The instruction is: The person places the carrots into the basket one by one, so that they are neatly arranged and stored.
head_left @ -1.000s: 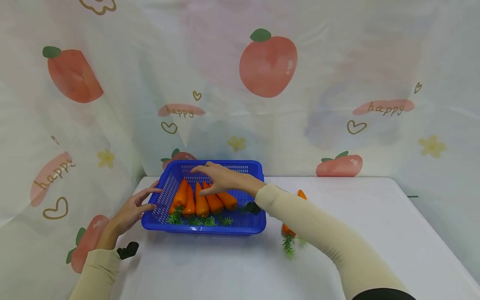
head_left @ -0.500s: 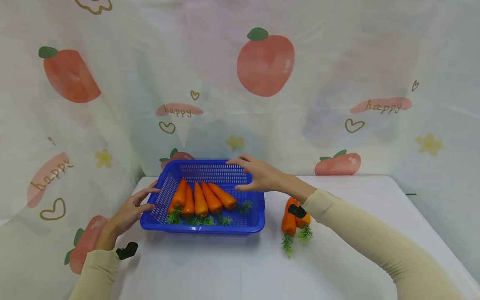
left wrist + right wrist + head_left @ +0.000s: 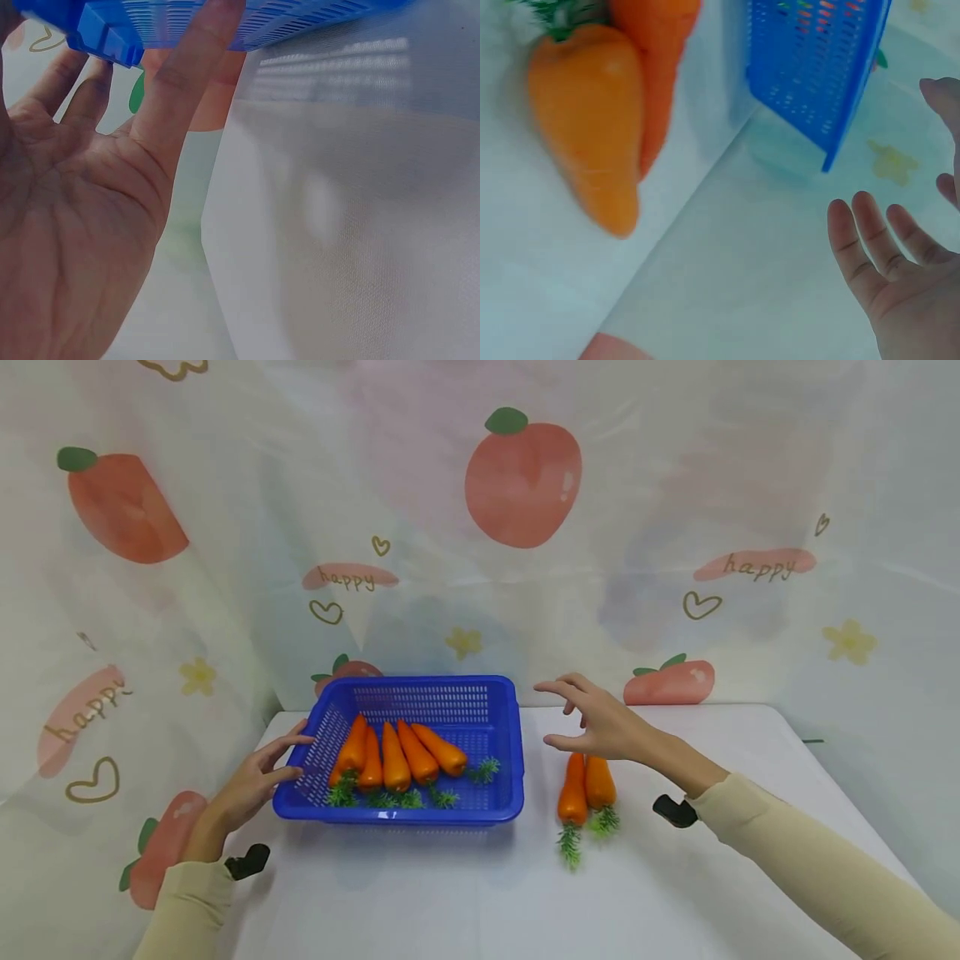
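A blue plastic basket [image 3: 506, 814] stands on the white table, holding several orange carrots [image 3: 395, 760] with green tops toward its front. At its left side my left hand [image 3: 251, 781] touches the rim with fingers extended; the left wrist view shows the thumb [image 3: 180, 90] straight against the basket wall. Right of the basket, my right hand [image 3: 603, 718] hovers with fingers apart and nothing between them. Below it, two carrots, a redder one [image 3: 573, 789] and a lighter orange one [image 3: 600, 781], lie side by side on the table, tops toward the front.
A printed fabric curtain [image 3: 420, 510] with fruit drawings hangs behind the table and along its left side. The white tabletop [image 3: 420, 902] extends in front of the basket and to the right. Dark wrist-worn pieces [image 3: 675, 811] stick out by both sleeves.
My right hand has moved from over the basket to the right, leaving it, and now hovers above the two carrots on the table. My left hand stays at the basket's rim.
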Demonstrator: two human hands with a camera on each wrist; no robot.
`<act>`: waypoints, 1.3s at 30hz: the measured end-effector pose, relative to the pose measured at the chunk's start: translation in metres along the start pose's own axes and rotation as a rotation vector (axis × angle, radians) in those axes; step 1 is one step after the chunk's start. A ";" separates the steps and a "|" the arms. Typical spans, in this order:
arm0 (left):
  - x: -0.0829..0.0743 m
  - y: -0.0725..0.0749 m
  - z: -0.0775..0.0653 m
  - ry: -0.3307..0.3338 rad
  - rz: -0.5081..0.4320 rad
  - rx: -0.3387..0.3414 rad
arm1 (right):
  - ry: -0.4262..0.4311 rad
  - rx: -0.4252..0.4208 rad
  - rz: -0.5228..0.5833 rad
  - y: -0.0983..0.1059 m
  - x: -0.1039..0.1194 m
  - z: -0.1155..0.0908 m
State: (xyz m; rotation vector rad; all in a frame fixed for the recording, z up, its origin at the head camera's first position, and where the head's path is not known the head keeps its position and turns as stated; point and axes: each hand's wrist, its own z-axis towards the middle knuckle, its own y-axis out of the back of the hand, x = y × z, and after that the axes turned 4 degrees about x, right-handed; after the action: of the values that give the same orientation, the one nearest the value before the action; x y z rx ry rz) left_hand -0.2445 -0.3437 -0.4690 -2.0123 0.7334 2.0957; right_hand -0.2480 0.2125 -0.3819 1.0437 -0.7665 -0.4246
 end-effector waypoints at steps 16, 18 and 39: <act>-0.002 0.000 0.000 -0.008 -0.026 0.008 | -0.189 -0.005 0.066 -0.021 -0.031 -0.050; -0.002 0.000 0.000 -0.010 -0.026 0.008 | -0.217 -0.002 0.071 -0.025 -0.034 -0.055; 0.001 0.001 -0.001 -0.014 -0.021 0.019 | -0.471 0.157 0.225 -0.041 -0.052 -0.072</act>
State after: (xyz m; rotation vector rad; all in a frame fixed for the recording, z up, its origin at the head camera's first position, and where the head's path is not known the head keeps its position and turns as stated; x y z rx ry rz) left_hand -0.2447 -0.3453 -0.4692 -1.9855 0.7239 2.0813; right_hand -0.2283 0.2710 -0.4575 0.9991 -1.3422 -0.4254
